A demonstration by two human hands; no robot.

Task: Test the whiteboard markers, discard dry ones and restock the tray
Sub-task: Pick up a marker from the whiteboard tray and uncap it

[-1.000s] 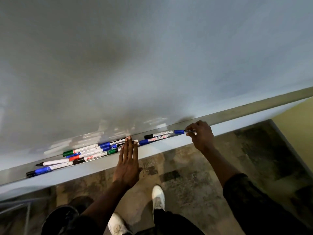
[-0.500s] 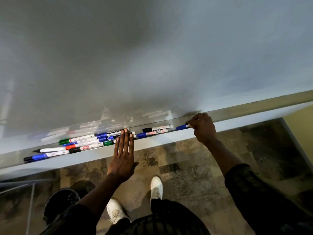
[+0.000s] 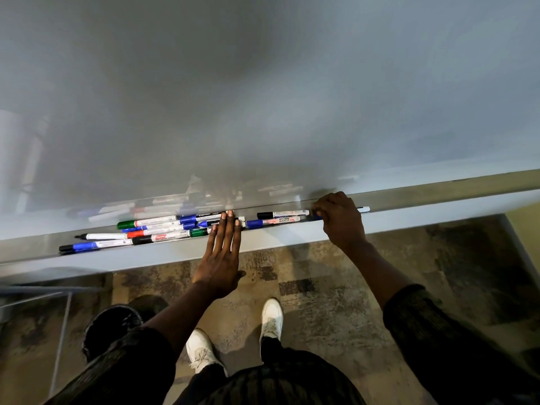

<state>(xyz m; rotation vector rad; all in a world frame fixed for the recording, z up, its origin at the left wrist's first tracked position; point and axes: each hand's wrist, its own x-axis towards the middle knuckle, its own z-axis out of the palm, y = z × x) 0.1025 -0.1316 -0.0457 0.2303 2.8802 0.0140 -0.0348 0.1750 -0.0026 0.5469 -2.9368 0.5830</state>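
Since a second ago the right hand [image 3: 339,220] has slid over the blue marker [image 3: 363,209], so only its pale end pokes out toward the tray's [image 3: 438,200] right end. The fingers curl round it. The left hand [image 3: 223,252] stays flat, fingers straight and together, tips on the heap of markers [image 3: 152,229] in the tray's left half. Lift the marker straight up, clear of the two markers [image 3: 280,217] just beside it. What the dark bin [image 3: 114,325] on the floor holds cannot be told.

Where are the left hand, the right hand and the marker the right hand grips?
left hand [image 3: 222,255]: head view, back of the hand.
right hand [image 3: 340,223]: head view, back of the hand.
gripped marker [image 3: 364,209]: head view, white end sticking out beyond the hand.
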